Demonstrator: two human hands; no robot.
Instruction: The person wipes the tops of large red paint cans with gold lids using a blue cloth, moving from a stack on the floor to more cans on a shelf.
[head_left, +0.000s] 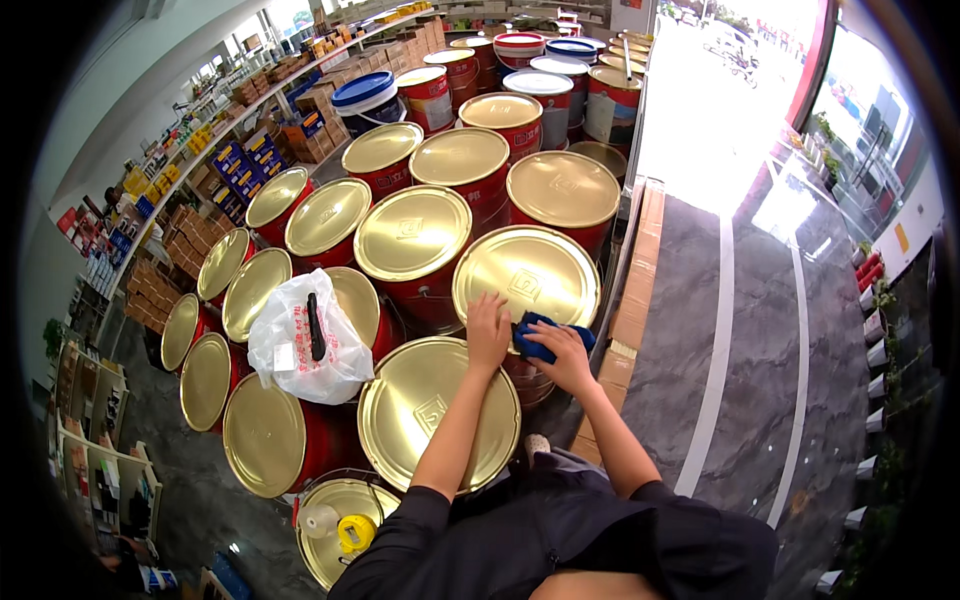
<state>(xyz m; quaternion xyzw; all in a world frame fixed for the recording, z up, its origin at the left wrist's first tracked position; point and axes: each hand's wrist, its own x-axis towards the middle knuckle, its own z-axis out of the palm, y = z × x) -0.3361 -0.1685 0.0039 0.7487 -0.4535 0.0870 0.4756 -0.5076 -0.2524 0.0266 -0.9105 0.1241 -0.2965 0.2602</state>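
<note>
In front of me stands a red metal paint drum with a gold lid (540, 262). My left hand (489, 331) rests its fingers on the lid's near left edge and holds nothing. A crumpled dark blue cloth (534, 349) is under my right hand (561, 352), which presses it against the lid's near right rim. Nearer to me, below my left forearm, is another drum with a gold lid (401, 397). Both lids carry an embossed square mark.
Many similar drums stand packed around. A white plastic bag (337, 375) with a black-handled object (315, 330) lies on lids at left. A yellow tape measure (356, 532) sits on a near lid. Cardboard boxes (637, 262) line the right side, beside a shiny floor (675, 360).
</note>
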